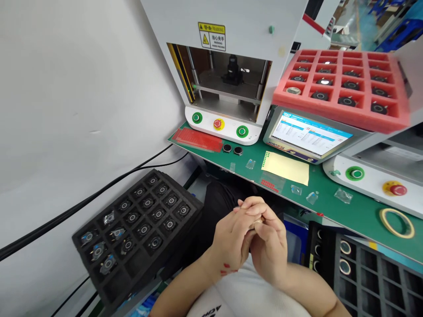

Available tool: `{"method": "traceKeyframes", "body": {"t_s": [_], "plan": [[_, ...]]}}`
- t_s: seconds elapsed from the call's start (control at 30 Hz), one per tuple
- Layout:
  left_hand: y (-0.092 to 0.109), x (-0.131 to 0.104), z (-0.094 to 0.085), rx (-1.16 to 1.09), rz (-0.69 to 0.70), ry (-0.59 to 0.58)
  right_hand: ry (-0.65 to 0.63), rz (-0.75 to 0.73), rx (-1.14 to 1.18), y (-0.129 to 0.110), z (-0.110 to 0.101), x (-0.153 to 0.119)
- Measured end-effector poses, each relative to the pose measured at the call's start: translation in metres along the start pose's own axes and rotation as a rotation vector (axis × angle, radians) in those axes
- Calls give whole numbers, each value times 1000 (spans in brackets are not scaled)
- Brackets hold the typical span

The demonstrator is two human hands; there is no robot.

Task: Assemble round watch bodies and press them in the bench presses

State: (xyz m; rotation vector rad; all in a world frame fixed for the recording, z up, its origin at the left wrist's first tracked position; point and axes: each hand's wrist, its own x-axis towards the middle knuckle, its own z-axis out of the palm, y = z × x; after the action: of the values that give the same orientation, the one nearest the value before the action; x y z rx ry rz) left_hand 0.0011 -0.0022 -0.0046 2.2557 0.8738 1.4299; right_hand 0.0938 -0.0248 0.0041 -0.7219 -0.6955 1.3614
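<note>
Piece (257, 223), small and pale, shows only in part between the left hand (231, 233) and the right hand (269, 244), in front of the person's chest and short of the desk (366, 211); the grip of both is closed, fingers curled and overlapping around it, so its full shape is hidden; red marks show on the left wrist. On the green desk beyond lie red sheets (198, 140), two round cases (238, 151) side by side, a yellow sheet (286, 168), scraps of clear film (311, 197) and, far right, a tape roll (384, 222); behind stands a white press (251, 26) with a warning label, its red button between two green ones; right of it is a lit screen (307, 134), with a pink tray (340, 116) of dark round parts above it. Left of the hands, a black tray (115, 288) holds more such parts, some with film on them; at lower right, a dark tray (370, 264) has two pale rings (345, 267) in its left column.
</note>
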Motion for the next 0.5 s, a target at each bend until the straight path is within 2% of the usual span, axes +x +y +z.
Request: {"method": "traceKeyframes", "body": {"t_s": [0.1,0.13,0.2,0.27,0.33,0.43,0.5], "plan": [[-1,-1,0,-91,-38,-35,11,11,-54,-5,-3,1],[0,0,-1,-175,-113,-42,-6,9,-106,-7,-6,1],[3,5,-5,-479,-350,-53,-62,-21,-258,-11,-14,1],[6,11,-10,-874,-626,-78,-120,-131,-441,-14,-23,0],[9,16,-13,-1196,-828,-135,-176,-311,-576,-15,-31,0],[12,20,-14,-1400,-989,-206,-283,-521,-619,-16,-38,2],[13,18,-12,-1429,-1023,-235,-350,-543,-612,-16,-41,4]]}}
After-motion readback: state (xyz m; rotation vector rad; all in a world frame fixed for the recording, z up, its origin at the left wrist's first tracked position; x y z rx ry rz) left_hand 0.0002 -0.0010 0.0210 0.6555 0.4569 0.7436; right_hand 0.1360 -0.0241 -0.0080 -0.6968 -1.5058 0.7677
